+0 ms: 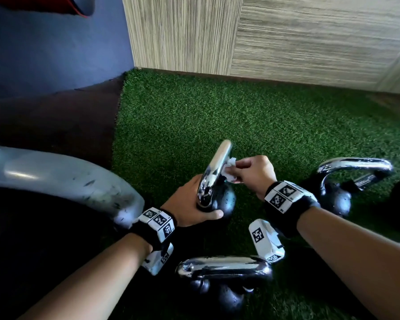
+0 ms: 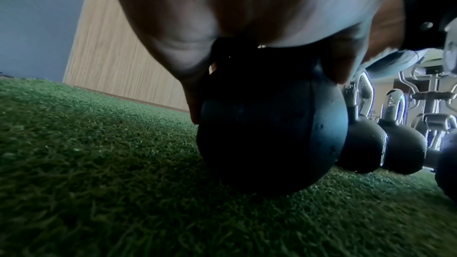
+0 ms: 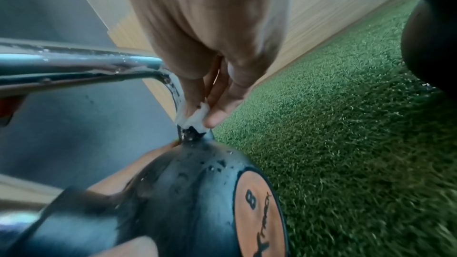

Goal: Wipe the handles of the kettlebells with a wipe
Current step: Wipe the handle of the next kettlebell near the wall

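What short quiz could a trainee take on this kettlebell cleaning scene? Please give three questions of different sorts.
1. True or false: the right hand pinches the wipe against the chrome handle.
2. The left hand steadies: A) the black ball of the kettlebell; B) the wipe; C) the grass mat.
3. Which number shows on the orange label?

Key: 1 true; 2 A; 3 eight.

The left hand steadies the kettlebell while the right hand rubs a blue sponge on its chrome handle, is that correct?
Not quite: the right hand holds a white wipe, not a blue sponge, as the head view shows. The left hand does steady the kettlebell by its chrome handle.
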Demonstrator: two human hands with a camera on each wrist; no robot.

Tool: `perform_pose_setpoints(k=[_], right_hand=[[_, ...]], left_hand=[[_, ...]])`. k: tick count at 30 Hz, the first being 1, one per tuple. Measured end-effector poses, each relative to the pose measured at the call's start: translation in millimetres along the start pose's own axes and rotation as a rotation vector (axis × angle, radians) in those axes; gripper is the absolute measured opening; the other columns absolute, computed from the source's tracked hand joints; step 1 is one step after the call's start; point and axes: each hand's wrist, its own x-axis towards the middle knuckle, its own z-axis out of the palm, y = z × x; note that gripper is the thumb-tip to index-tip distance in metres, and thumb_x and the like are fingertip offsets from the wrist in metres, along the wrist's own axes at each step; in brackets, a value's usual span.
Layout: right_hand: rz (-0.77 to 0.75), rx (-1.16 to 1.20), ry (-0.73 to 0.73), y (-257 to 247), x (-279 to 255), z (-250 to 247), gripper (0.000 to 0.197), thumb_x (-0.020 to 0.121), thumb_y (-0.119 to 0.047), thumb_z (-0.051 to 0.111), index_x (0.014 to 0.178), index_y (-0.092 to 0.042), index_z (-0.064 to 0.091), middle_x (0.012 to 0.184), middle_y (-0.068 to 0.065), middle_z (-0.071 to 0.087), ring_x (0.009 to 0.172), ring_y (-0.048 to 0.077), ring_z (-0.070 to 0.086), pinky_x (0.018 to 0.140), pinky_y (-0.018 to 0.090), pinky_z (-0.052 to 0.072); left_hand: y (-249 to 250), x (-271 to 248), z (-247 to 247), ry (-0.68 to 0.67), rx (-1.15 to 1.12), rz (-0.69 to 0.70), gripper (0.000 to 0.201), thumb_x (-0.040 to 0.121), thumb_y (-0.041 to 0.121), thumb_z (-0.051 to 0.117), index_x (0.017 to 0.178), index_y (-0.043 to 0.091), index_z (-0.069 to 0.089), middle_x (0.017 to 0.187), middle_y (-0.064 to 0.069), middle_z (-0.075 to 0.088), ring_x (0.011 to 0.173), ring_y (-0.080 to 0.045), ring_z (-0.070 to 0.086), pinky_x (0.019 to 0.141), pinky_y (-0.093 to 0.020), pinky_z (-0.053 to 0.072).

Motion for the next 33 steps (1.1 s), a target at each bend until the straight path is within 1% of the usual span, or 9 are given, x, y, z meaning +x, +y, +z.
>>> perform_pose_setpoints(k=[4,7,9,12,15,17,20,24,33], right_hand=[[-0.100,-0.067,0.121,-6,0,-2,0.022,0.077,-0.020,0.088,0.095,-0.012,0.079,0.086,0.000,0.076,0.077,0.014,0.072,0.073,0.028,0.061],[-0.191,-0.019,0.216,-9,-1,3,0.016,0.084,-0.019,0.082,0.075,-0.028,0.071,0.076,-0.013,0.068,0.071,0.006,0.065,0.065,0.020,0.054],[-0.146,0.042,0.209,-1,5,9,0.027,0.084,-0.018,0.081,0.067,-0.032,0.065,0.076,-0.014,0.068,0.075,0.009,0.067,0.077,0.034,0.061],[-0.093,0.008,0.140,2,6,7,0.018,0.083,-0.021,0.082,0.071,-0.028,0.072,0.082,-0.006,0.077,0.084,0.019,0.075,0.083,0.044,0.062],[-0.158,0.043,0.163,-6,12,6,0.005,0.091,-0.013,0.074,0.094,-0.016,0.074,0.098,0.008,0.076,0.088,0.027,0.072,0.074,0.028,0.063],[-0.253,0.055,0.231,-13,13,8,0.018,0.094,-0.004,0.067,0.111,-0.001,0.067,0.113,0.020,0.068,0.096,0.031,0.066,0.066,0.012,0.056],[-0.372,0.052,0.262,-16,9,8,0.020,0.091,-0.004,0.070,0.107,-0.016,0.073,0.106,0.010,0.067,0.088,0.025,0.065,0.069,0.017,0.056],[-0.327,0.054,0.202,-19,18,5,0.026,0.091,0.003,0.067,0.116,0.009,0.066,0.124,0.022,0.060,0.104,0.035,0.063,0.065,0.006,0.050],[-0.519,0.050,0.025,-49,-21,20,0.018,0.087,0.012,0.067,0.105,0.011,0.071,0.110,0.022,0.056,0.087,0.006,0.051,0.081,0.009,0.051]], left_hand=[[-1,-1,0,0.011,-0.004,-0.043,0.092,0.065,0.058,0.091,0.142,0.032,0.049,0.131,0.018,0.064,0.122,0.002,0.061,0.111,-0.038,0.048],[-5,-2,1,0.014,-0.028,-0.055,0.093,0.062,0.065,0.088,0.141,0.033,0.050,0.131,0.017,0.065,0.123,0.001,0.061,0.111,-0.041,0.048],[-5,-2,3,0.025,-0.044,-0.045,0.094,0.062,0.064,0.088,0.142,0.033,0.049,0.134,0.015,0.064,0.125,-0.002,0.061,0.112,-0.042,0.048],[-3,-1,4,0.029,-0.030,-0.031,0.096,0.061,0.067,0.086,0.142,0.032,0.049,0.136,0.012,0.062,0.126,-0.005,0.060,0.112,-0.042,0.047],[-6,0,3,0.008,-0.036,-0.031,0.094,0.063,0.070,0.085,0.141,0.033,0.050,0.135,0.013,0.063,0.125,-0.005,0.062,0.111,-0.043,0.048],[-9,2,1,-0.013,-0.027,-0.043,0.093,0.062,0.071,0.086,0.141,0.034,0.051,0.133,0.014,0.065,0.124,-0.004,0.062,0.111,-0.042,0.049],[-6,4,-3,-0.027,0.024,-0.064,0.096,0.059,0.073,0.084,0.141,0.035,0.052,0.135,0.015,0.063,0.124,-0.002,0.061,0.113,-0.039,0.047],[-1,8,-8,-0.066,0.105,-0.059,0.087,0.064,0.072,0.081,0.139,0.036,0.054,0.135,0.011,0.062,0.124,-0.007,0.060,0.112,-0.039,0.047],[6,21,-16,-0.108,0.022,-0.168,0.069,0.074,0.051,0.087,0.134,0.042,0.053,0.119,0.029,0.064,0.116,0.003,0.061,0.112,-0.028,0.042]])
